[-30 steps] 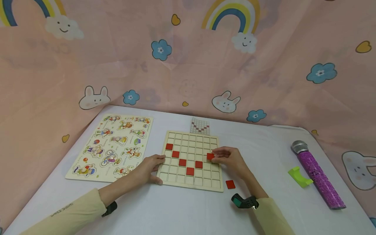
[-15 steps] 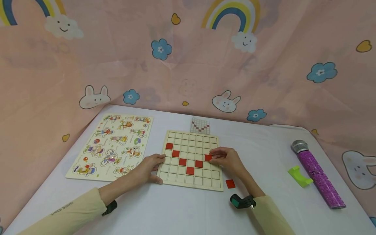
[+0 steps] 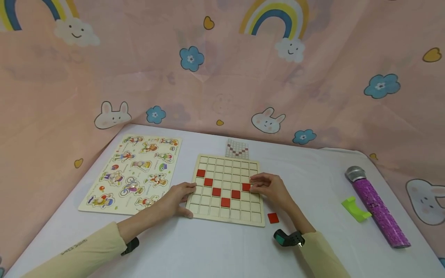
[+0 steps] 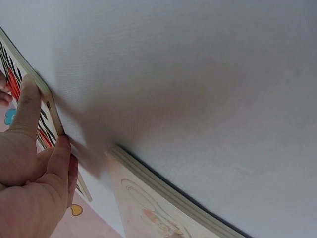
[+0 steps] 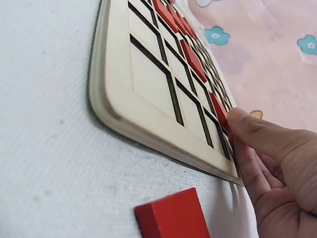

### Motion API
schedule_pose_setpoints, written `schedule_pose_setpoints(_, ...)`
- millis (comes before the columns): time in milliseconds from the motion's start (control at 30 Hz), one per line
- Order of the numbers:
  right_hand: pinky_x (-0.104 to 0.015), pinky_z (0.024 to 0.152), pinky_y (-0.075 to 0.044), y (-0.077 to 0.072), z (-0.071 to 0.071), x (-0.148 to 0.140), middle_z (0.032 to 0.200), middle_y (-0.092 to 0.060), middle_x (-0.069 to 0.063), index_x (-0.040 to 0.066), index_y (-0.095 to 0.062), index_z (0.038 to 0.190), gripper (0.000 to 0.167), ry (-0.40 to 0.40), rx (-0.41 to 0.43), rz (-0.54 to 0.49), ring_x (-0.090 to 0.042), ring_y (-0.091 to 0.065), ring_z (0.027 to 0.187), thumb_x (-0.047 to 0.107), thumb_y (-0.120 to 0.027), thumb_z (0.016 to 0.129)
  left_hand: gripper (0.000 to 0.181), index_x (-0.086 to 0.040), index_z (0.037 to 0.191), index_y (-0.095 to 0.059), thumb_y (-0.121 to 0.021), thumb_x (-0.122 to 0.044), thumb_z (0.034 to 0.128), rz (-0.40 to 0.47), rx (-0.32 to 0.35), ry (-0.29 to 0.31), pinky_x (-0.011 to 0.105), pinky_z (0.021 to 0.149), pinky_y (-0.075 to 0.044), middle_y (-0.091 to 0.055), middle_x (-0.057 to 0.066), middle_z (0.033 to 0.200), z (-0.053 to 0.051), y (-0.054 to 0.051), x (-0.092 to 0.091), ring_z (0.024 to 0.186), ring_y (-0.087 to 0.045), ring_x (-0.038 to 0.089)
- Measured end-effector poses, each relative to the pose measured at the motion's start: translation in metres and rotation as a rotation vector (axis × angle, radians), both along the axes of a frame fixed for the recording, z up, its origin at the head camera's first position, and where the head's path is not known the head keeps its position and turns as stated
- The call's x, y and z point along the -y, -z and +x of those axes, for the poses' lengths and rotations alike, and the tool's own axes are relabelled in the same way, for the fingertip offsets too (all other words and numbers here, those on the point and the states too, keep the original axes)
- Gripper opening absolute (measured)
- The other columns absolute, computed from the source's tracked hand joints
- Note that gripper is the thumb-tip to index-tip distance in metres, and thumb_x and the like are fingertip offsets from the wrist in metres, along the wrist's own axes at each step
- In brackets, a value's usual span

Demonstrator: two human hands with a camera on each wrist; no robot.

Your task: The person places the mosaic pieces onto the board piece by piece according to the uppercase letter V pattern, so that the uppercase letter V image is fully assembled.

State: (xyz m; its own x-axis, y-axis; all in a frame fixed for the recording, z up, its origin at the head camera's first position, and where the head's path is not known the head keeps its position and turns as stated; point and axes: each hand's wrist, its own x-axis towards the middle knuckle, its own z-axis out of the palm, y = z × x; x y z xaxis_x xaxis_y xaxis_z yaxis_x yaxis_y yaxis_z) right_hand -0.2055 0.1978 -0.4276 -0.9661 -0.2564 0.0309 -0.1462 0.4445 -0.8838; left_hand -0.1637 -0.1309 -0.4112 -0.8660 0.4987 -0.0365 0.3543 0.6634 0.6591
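Observation:
A wooden grid board (image 3: 208, 214) lies in the middle of the table with several red square tiles (image 3: 225, 202) in its cells, forming a V. My left hand (image 3: 175, 197) touches the board's left edge, thumb near the close corner and fingertips further up. On the board's right side my right hand (image 3: 274, 188) pinches a red tile (image 3: 246, 187) by its right edge; that tile sits at a cell, and the right wrist view has the thumb tip over its corner. A loose red tile (image 5: 178, 218) lies on the cloth beside the board's near right corner.
A pattern card (image 3: 237, 148) with a V lies behind the board. Left of it is a picture puzzle board (image 3: 118, 183). At the right lie a purple glitter microphone (image 3: 379, 210) and a curved green piece (image 3: 355, 209). A pink printed cloth hangs behind.
The tile in my right hand has shifted slightly left and toward me into its cell. The fingertips have since drawn back to its right edge. My left hand has stayed in place.

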Motion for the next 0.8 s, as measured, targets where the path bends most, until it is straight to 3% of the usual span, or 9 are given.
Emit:
schedule_pose_setpoints(467,-0.016,0.079,-0.057,0.001,-0.001,0.0,0.101,-0.069,-0.018,-0.006,-0.064,0.112,0.034,-0.023,0.032,-0.062,-0.023,-0.069,0.09,0.002,-0.075,0.081,0.08,0.018,0.127,-0.049,-0.088,-0.003,0.0607,-0.002,-0.001,-0.002,0.032,0.097,-0.05,-0.045,0.025,0.14,0.0,0.0,0.0,0.128,-0.043,0.041)
schedule_pose_setpoints(800,-0.018,0.084,-0.056,-0.001,0.005,-0.018,0.111,-0.067,-0.015,0.0,-0.064,0.117,0.037,0.041,0.058,-0.018,-0.02,-0.068,0.095,0.007,-0.075,0.082,0.08,0.018,0.127,-0.049,-0.088,-0.005,0.0609,-0.009,-0.025,0.012,0.034,0.1,-0.047,-0.045,0.026,0.139,0.001,0.0,0.001,0.128,-0.043,0.042)
